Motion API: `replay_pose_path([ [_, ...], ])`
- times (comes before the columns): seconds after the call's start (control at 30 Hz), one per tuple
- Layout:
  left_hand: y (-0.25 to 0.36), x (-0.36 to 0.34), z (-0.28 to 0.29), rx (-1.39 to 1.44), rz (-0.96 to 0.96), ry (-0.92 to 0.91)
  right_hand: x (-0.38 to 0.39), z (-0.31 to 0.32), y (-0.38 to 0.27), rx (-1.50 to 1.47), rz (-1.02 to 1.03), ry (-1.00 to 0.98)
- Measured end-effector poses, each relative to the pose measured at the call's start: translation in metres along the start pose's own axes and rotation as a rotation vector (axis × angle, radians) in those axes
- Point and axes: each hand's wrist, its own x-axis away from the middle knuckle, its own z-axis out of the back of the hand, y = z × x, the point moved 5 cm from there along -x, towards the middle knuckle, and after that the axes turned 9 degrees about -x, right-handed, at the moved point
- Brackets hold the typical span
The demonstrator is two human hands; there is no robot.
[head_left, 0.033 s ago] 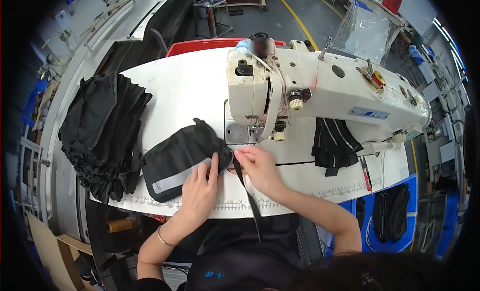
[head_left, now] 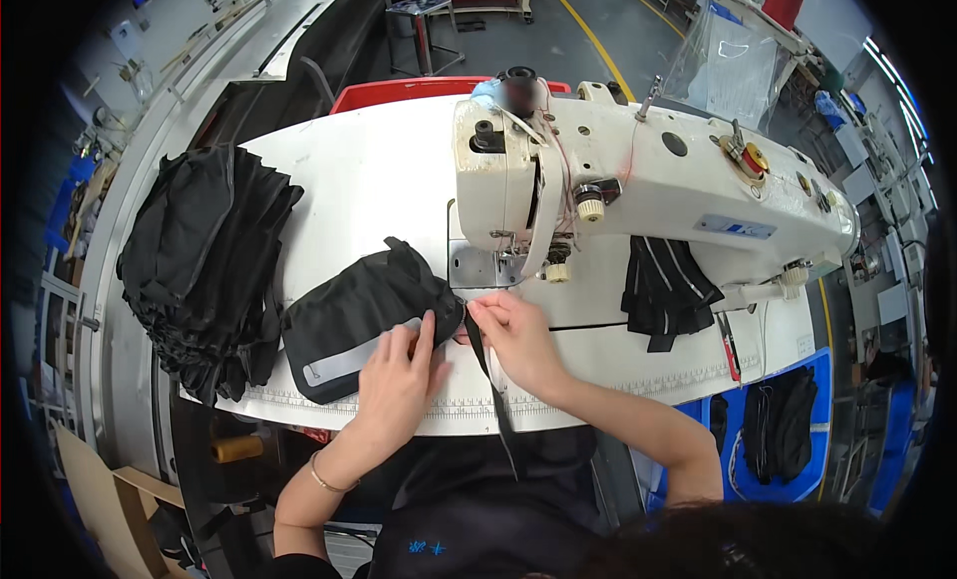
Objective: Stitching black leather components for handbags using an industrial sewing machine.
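Observation:
My left hand (head_left: 399, 380) rests with fingers extended on the lower right part of a black fabric pouch (head_left: 354, 295) that has a grey strip (head_left: 359, 360). My right hand (head_left: 508, 335) pinches a narrow black strap (head_left: 495, 410) at the pouch's right corner; the strap hangs down over the table's front edge. Just above, the needle plate (head_left: 477, 265) of a white sewing machine (head_left: 658, 190) shows beneath its head. A tall pile of black fabric pieces (head_left: 204, 250) lies left of the pouch.
Black zippered strips (head_left: 663, 290) and red-handled snips (head_left: 731, 350) lie right on the white table (head_left: 359, 160). A blue bin (head_left: 822, 420) of black pieces stands below right, a cardboard box (head_left: 95, 479) lower left, a red crate (head_left: 369, 94) behind the table, a metal stool (head_left: 419, 11) beyond.
My left hand has slid slightly down and left on the pouch. My right hand and the strap stay almost in place.

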Motion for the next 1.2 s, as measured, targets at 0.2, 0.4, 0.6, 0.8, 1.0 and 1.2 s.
replay_pose_path([
  [0.2,-0.012,-0.047,0.022,0.235,-0.310,0.325,0.019,0.004,0.007,-0.138,0.069,0.001],
  [0.4,-0.015,-0.064,-0.007,0.379,-0.185,-0.231,0.023,0.009,0.002,-0.293,0.058,0.071],
  [0.6,-0.019,-0.079,-0.003,0.529,-0.507,-0.076,0.021,0.009,0.008,-0.114,0.029,-0.041],
  [0.8,-0.029,-0.084,-0.030,0.991,-0.175,-0.495,0.019,0.001,-0.003,-0.181,0.111,-0.058],
  [1.0,-0.026,-0.078,-0.028,0.978,-0.108,-0.486,0.023,0.016,0.004,-0.181,-0.233,-0.076],
  [1.2,-0.031,-0.074,-0.031,0.973,-0.089,-0.470,0.047,0.005,-0.024,0.812,0.805,-0.431],
])
